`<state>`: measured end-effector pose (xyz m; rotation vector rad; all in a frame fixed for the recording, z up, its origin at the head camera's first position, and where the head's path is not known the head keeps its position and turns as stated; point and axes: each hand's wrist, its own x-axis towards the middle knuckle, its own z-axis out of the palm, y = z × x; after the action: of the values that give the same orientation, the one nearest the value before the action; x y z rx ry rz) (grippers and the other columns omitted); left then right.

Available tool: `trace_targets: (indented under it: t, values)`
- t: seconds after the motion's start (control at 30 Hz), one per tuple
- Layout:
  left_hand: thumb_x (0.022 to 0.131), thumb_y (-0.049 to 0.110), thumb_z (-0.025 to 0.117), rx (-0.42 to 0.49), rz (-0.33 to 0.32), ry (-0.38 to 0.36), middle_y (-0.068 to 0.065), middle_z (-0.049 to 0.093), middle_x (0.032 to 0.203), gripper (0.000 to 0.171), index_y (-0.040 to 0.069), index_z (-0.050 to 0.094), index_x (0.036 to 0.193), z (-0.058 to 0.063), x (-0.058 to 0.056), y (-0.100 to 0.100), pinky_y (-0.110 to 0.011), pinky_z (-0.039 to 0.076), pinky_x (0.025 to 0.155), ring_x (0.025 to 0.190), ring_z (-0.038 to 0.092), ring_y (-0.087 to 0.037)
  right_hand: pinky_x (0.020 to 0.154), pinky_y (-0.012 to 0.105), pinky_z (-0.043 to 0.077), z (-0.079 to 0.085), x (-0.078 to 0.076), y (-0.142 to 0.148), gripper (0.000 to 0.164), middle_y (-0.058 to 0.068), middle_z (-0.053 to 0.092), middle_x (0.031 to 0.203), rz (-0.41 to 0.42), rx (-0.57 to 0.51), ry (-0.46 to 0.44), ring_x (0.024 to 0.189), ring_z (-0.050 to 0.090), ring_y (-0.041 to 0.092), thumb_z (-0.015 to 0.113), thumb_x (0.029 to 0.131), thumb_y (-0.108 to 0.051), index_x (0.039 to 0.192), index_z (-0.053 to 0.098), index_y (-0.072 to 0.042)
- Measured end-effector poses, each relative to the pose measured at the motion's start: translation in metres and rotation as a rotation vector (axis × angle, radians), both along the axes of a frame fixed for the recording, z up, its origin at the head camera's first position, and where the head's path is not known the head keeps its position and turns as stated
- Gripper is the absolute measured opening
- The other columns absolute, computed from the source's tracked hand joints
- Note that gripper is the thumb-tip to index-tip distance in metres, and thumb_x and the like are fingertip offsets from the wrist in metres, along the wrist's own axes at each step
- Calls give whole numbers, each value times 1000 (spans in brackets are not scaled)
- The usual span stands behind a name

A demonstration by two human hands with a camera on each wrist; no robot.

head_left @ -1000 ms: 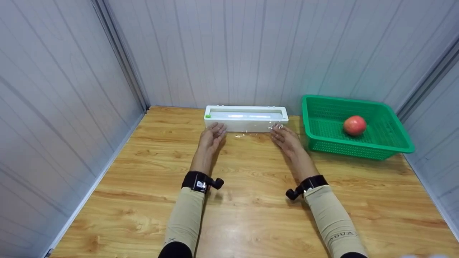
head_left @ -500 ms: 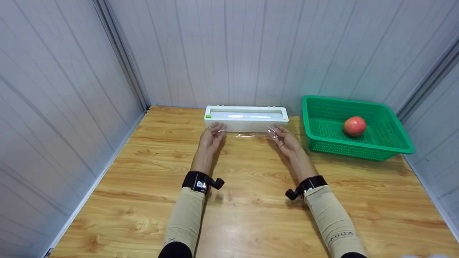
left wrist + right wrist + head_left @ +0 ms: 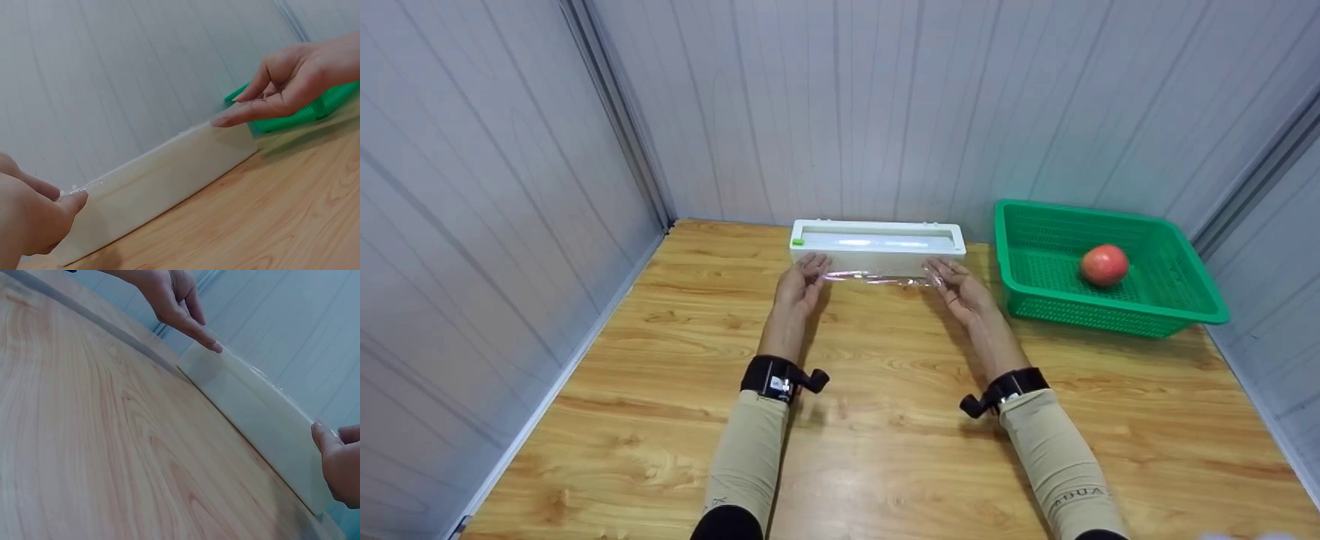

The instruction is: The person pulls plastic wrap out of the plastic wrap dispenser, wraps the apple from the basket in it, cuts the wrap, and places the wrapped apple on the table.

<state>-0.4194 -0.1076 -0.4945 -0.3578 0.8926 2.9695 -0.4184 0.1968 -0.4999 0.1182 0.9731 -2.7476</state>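
A white cling film dispenser box (image 3: 877, 236) with a windowed lid and a small green slider stands against the back wall. Clear cling film (image 3: 877, 279) stretches along its front, its glossy edge spanning the space between both hands. My left hand (image 3: 797, 287) pinches the film near the box's left end, thumb against fingers, as the left wrist view also shows. At the right end my right hand (image 3: 964, 291) pinches the other corner of the film. The film is so transparent that its full extent is hard to see.
To the right stands a green plastic basket (image 3: 1110, 311) with a round red fruit (image 3: 1104, 265) inside. Pale panel walls (image 3: 840, 112) enclose the wooden table (image 3: 877, 450) at the back and both sides.
The film's edge, crumpled near the right hand before, is now drawn straight between both hands. The hands have barely moved; the box and basket stay in place.
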Motion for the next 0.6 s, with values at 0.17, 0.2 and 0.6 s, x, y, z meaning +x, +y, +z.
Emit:
trace_targets:
  t: [0.17,0.2,0.6]
  values:
    - [102,-19,33,-3,-9,12,-31,32,165,60,-11,27,161,2,0,-1,-38,34,126,154,35,-39,123,33,30,2,1,1,61,22,14,173,20,-23,24,159,21,32,25,108,15,166,11,5]
    - [103,-19,34,-6,-12,17,-31,32,166,60,-11,26,161,2,0,-1,-38,34,126,154,35,-39,124,33,29,2,1,2,61,23,14,173,20,-27,31,159,21,32,25,108,16,166,11,5]
    - [104,-19,33,4,-22,75,-32,29,167,59,-12,24,162,6,2,1,-39,31,126,155,33,-39,124,36,31,4,2,5,63,23,14,174,23,-64,70,159,22,33,26,107,18,167,10,5]
